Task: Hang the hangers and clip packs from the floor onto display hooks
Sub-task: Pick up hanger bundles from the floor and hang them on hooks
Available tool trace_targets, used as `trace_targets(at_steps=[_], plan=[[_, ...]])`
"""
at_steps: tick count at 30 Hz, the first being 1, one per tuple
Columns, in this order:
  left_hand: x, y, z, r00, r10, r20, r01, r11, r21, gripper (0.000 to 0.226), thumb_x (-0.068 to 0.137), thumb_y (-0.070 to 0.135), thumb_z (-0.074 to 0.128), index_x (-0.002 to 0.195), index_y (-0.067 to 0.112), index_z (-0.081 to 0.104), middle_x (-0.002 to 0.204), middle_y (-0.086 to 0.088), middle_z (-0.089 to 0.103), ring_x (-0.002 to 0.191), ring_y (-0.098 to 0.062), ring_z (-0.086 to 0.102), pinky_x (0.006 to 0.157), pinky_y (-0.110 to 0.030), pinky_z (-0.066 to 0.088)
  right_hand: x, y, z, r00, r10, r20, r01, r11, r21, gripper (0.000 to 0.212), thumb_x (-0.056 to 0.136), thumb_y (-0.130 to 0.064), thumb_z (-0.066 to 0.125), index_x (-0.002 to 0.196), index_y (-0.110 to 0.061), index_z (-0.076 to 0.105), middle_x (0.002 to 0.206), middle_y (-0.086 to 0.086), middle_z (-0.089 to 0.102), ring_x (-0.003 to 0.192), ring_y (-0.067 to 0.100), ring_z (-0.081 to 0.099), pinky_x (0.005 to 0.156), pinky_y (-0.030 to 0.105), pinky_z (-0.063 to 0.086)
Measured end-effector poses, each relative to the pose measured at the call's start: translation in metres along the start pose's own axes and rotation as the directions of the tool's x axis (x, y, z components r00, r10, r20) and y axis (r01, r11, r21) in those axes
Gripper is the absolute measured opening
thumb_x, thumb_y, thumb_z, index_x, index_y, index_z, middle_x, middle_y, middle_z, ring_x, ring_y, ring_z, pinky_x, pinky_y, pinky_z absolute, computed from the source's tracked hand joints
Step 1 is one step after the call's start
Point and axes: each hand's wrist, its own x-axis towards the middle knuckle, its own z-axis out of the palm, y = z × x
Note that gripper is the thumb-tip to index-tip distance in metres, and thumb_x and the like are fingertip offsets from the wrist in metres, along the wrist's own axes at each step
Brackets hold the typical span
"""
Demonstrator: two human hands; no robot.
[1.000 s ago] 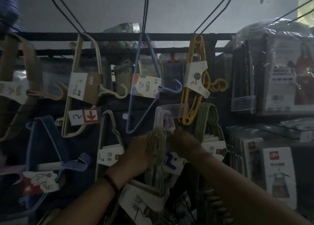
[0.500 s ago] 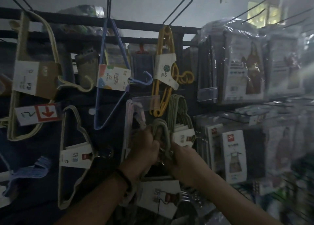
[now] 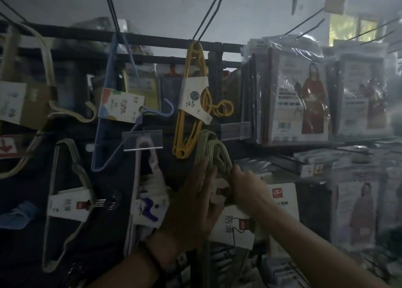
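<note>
Sliding right along the rack (image 3: 228, 47), the green hanger bundle (image 3: 212, 148) now hangs mid-rack under the yellow hangers (image 3: 182, 144). The left hand (image 3: 193, 203) has flattened against it and the right hand (image 3: 248, 187) still grips its wires, so hooking looks nearly done.

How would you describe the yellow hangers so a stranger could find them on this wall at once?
Follow the dark rail across the top of the display wall to its middle, just left of the plastic-wrapped apron packs. The yellow hanger pack hangs there. It is the only yellow one, with a white label handwritten 10.5, between the blue hangers on the left and the green hanger bundle below.
</note>
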Motion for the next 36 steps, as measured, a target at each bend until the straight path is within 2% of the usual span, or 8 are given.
trace_targets(at_steps=[7,10,14,17,19,24,30,36], plan=[[0.007,0.000,0.025,0.999,0.041,-0.008,-0.037,0.960,0.278,0.079,0.112,0.054,0.042,0.170,0.010,0.012,0.179,-0.006,-0.011,0.166,-0.026,-0.004,0.129,-0.051,0.023,0.019,0.024,-0.012,0.996,-0.080,-0.035,0.081,0.996,0.048,0.030,0.098,-0.026,0.060,0.110,-0.029,0.032,0.065,-0.008,0.048,0.050,0.003,0.045,0.044,0.022,0.035],[0.013,-0.001,0.031,0.997,0.074,-0.030,-0.063,0.957,0.285,0.083,0.111,0.054,0.046,0.171,0.012,0.007,0.179,-0.008,-0.007,0.166,-0.027,-0.001,0.128,-0.051,0.024,0.018,0.032,-0.012,0.987,-0.122,-0.102,0.128,0.990,0.058,0.032,0.101,-0.027,0.059,0.114,-0.026,0.030,0.063,-0.006,0.052,0.048,0.009,0.049,0.046,0.029,0.045],[0.016,0.001,0.039,0.994,0.097,-0.043,-0.080,0.954,0.288,0.085,0.110,0.057,0.047,0.171,0.014,0.007,0.179,-0.010,-0.005,0.166,-0.029,0.003,0.125,-0.051,0.029,0.021,0.044,-0.007,0.974,-0.163,-0.154,0.170,0.985,0.030,0.035,0.104,-0.028,0.054,0.124,-0.020,0.026,0.057,-0.008,0.040,0.043,0.010,0.037,0.043,0.028,0.033],[0.019,0.001,0.045,0.997,0.069,-0.031,-0.055,0.944,0.325,0.087,0.109,0.058,0.048,0.171,0.014,0.006,0.179,-0.011,-0.006,0.166,-0.030,0.002,0.125,-0.052,0.030,0.030,0.051,-0.004,0.974,-0.182,-0.135,0.190,0.981,0.047,0.039,0.104,-0.029,0.052,0.131,-0.019,0.025,0.064,-0.001,0.054,0.050,0.022,0.051,0.048,0.035,0.045],[0.021,0.000,0.046,0.999,0.042,-0.019,-0.033,0.943,0.331,0.087,0.109,0.057,0.048,0.171,0.015,0.005,0.179,-0.010,-0.008,0.166,-0.030,-0.001,0.127,-0.053,0.026,0.035,0.054,-0.001,0.970,-0.203,-0.135,0.216,0.972,0.092,0.033,0.104,-0.030,0.052,0.127,-0.021,0.030,0.064,-0.003,0.053,0.050,0.020,0.050,0.050,0.037,0.049],[0.021,0.005,0.043,1.000,0.012,0.012,-0.016,0.939,0.343,0.087,0.109,0.058,0.047,0.171,0.017,0.001,0.179,-0.008,-0.011,0.166,-0.027,-0.005,0.128,-0.058,0.020,0.041,0.064,-0.001,0.959,-0.259,-0.115,0.275,0.949,0.151,0.023,0.102,-0.026,0.055,0.117,-0.028,0.037,0.061,-0.011,0.043,0.046,0.007,0.039,0.041,0.025,0.026],[0.023,0.024,0.042,0.999,0.029,-0.022,-0.022,0.964,0.264,0.088,0.109,0.058,0.050,0.171,0.018,0.003,0.179,-0.006,-0.010,0.166,-0.027,-0.003,0.129,-0.056,0.018,0.043,0.068,0.000,0.955,-0.289,-0.073,0.297,0.901,0.317,0.015,0.105,-0.036,0.056,0.100,-0.043,0.044,0.065,-0.011,0.058,0.048,0.005,0.055,0.037,0.017,0.035],[0.023,0.023,0.046,0.999,0.013,0.046,-0.025,0.966,0.259,0.089,0.108,0.059,0.050,0.171,0.020,0.001,0.179,-0.003,-0.015,0.166,-0.024,-0.008,0.131,-0.054,0.015,0.040,0.076,0.002,0.975,-0.221,-0.015,0.219,0.951,0.219,0.032,0.106,-0.035,0.056,0.080,-0.040,0.037,0.071,-0.009,0.057,0.056,0.014,0.058,0.045,0.023,0.036]])
